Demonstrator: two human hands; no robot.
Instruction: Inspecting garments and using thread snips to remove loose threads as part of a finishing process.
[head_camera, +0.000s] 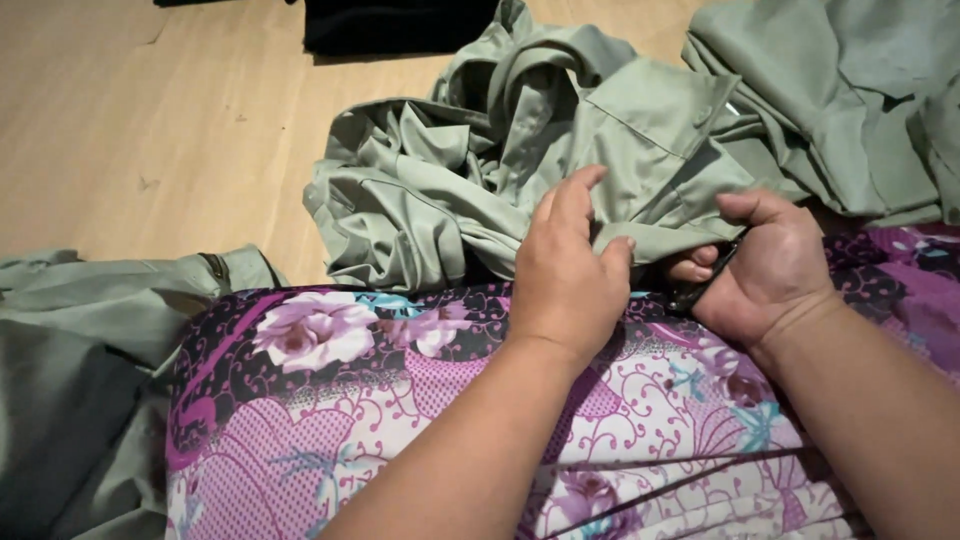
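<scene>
My left hand (568, 262) pinches the edge of a crumpled sage-green garment (470, 170), thumb and fingers closed on the cloth. Just to its right, my right hand (765, 265) is curled around a small dark tool (705, 283), which looks like scissors; only a black part shows under the garment's hem. Both forearms rest across a purple and pink flowered cloth (320, 390) covering my lap. The garment lies bunched on the floor in front of my knees.
A second pile of the same green fabric (850, 90) lies at the upper right, and more green cloth (90, 350) sits at the lower left. A black item (395, 25) lies at the top on the light wooden floor (140, 130).
</scene>
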